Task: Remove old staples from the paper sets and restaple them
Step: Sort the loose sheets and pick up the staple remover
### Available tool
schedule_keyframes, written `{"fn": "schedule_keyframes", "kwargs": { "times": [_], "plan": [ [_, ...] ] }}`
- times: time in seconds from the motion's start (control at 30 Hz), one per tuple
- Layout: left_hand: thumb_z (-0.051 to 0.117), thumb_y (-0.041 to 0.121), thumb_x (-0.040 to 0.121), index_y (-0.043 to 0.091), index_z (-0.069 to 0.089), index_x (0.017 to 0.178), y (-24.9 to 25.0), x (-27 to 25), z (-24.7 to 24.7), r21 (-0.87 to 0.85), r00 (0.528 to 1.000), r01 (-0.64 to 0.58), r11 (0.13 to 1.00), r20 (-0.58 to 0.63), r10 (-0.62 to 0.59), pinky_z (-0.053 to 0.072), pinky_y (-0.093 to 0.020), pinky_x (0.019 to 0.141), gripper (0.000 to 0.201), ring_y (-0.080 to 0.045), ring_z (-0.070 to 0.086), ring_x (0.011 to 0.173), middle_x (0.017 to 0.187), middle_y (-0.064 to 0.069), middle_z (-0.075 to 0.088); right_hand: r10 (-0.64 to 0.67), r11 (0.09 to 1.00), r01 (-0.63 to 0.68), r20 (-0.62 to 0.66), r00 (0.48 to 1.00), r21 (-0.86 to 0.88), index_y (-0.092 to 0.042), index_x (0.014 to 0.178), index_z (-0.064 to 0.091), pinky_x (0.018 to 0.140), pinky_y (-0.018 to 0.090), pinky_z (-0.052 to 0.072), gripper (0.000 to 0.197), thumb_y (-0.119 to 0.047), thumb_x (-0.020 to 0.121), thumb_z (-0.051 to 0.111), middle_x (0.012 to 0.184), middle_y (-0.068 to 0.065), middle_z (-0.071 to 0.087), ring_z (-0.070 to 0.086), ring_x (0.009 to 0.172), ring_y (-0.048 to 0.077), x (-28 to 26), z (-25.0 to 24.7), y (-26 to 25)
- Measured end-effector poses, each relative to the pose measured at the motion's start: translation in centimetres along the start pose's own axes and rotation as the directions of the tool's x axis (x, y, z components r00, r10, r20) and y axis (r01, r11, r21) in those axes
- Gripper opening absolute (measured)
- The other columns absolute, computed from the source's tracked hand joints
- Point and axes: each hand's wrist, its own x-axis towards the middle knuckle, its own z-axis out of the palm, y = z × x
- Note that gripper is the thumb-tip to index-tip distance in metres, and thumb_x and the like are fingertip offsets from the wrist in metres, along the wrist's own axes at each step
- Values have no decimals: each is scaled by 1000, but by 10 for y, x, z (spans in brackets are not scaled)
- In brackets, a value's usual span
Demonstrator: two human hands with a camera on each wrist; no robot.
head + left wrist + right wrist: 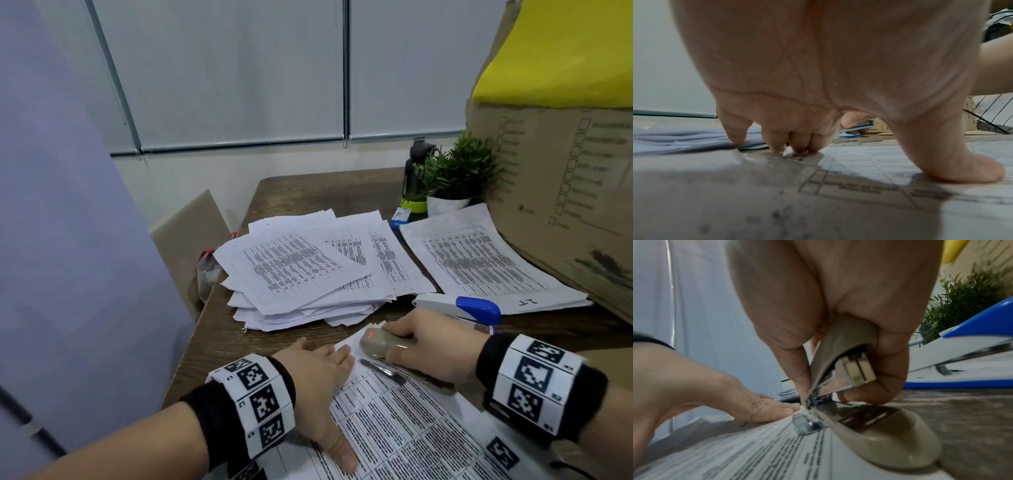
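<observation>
A printed paper set lies at the table's near edge. My left hand presses flat on its top left part, fingers straight, fingertips near the corner. My right hand grips a beige stapler by its upper arm. The stapler is hinged open; its nose points down at the paper's top corner, while its base and metal anvil lie on the sheet. Any staple under the nose is hidden.
A blue and white stapler lies just behind my right hand. A loose pile of papers and another set lie further back. A cardboard box, a potted plant, a bottle and a small blue box crowd the right.
</observation>
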Motion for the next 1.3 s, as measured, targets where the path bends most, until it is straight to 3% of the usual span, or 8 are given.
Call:
{"fn": "schedule_keyframes", "kwargs": {
  "times": [0.23, 0.33, 0.5, 0.6, 0.73, 1.03, 1.17, 1.3],
  "plan": [
    [62, 72, 77, 13, -16, 154, 0, 1, 2, -5, 1000, -11, 1000, 14, 11, -10, -43, 121, 125, -18, -11, 151, 162, 1, -21, 15, 1000, -14, -78, 997, 19, -12, 87, 62, 75, 29, 48, 23, -29, 94, 49, 89, 5, 68, 63, 85, 22, 8, 15, -19],
    [63, 70, 78, 11, -17, 154, 2, 2, 2, -7, 1000, -11, 1000, 24, 11, -7, -44, 121, 125, -21, -12, 151, 162, -2, -22, 48, 998, -50, -79, 996, -23, -5, 94, 63, 74, 30, 49, 24, -23, 96, 46, 96, 12, 67, 62, 86, 24, 22, 14, -32],
    [64, 69, 78, 10, -18, 153, 2, 4, 1, 2, 999, -4, 1000, 40, 4, -8, -45, 122, 126, -19, -12, 151, 162, -2, -22, 111, 984, -102, -53, 992, 144, -12, 73, 62, 54, 22, 44, 38, -45, 90, 52, 63, -2, 56, 53, 56, 12, 16, 7, -20],
    [62, 74, 75, 10, -18, 153, 1, 10, 1, 48, 999, 4, 999, 44, -6, -8, -44, 121, 129, -20, -9, 151, 162, -3, -20, 92, 994, -93, 5, 996, 61, -17, 93, 69, 55, 18, 43, 29, -42, 89, 55, 72, -3, 65, 58, 61, 9, -2, -1, -6],
    [61, 76, 74, 10, -17, 153, 1, 13, 1, 72, 998, 8, 997, 55, -12, -9, -47, 121, 129, -21, -8, 151, 163, -4, -19, 93, 996, -93, 18, 996, 2, -22, 109, 67, 72, 23, 52, 33, -43, 87, 56, 92, -3, 72, 68, 83, 14, -9, -1, -1],
    [64, 72, 75, 8, -16, 153, -1, 10, 6, 16, 1000, -2, 1000, 14, 2, -7, -43, 122, 129, -25, -9, 151, 162, -6, -19, 97, 990, -89, -69, 993, 105, -8, 87, 67, 65, 26, 47, 34, -38, 90, 51, 72, -2, 59, 58, 68, 15, 8, 16, -17],
    [64, 70, 77, 6, -15, 153, 3, 9, 5, 12, 1000, 14, 1000, 1, -14, -6, -44, 121, 127, -26, -9, 151, 162, -8, -19, 137, 989, -143, -124, 983, -37, -3, 106, 64, 72, 26, 43, 30, -27, 94, 50, 89, 7, 56, 51, 80, 19, 29, 24, -24],
    [65, 68, 78, 8, -12, 154, 5, 1, 2, -18, 1000, -4, 1000, -29, 4, -6, -43, 121, 124, -23, -8, 151, 163, -5, -16, 232, 969, -211, -174, 957, 128, -4, 103, 66, 70, 29, 49, 29, -27, 94, 51, 87, 8, 61, 57, 78, 23, 38, 19, -26]
  ]
}}
